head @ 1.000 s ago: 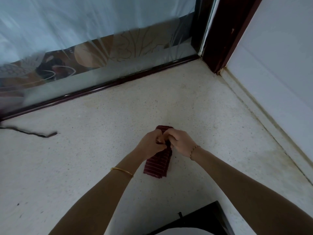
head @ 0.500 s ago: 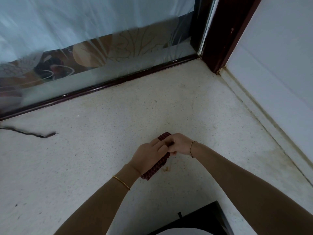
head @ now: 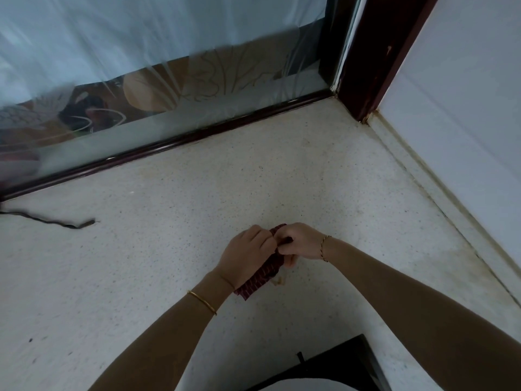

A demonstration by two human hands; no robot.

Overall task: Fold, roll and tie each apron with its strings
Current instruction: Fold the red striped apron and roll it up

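Hands meet above a speckled floor (head: 169,277): left hand (head: 245,258) and right hand (head: 301,241) both pinch a rolled maroon striped apron (head: 262,277) held between them.

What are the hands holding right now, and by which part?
Both hold the rolled apron at its far end: left hand wraps it, right hand pinches there.

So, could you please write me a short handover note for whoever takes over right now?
Left hand: grips the rolled apron from above.
Right hand: pinches at its upper end; exactly what it pinches is hidden.
Apron: dark red, striped, on or just above the speckled surface.
Done: folded and rolled.
Left: the tie; no knot is visible.
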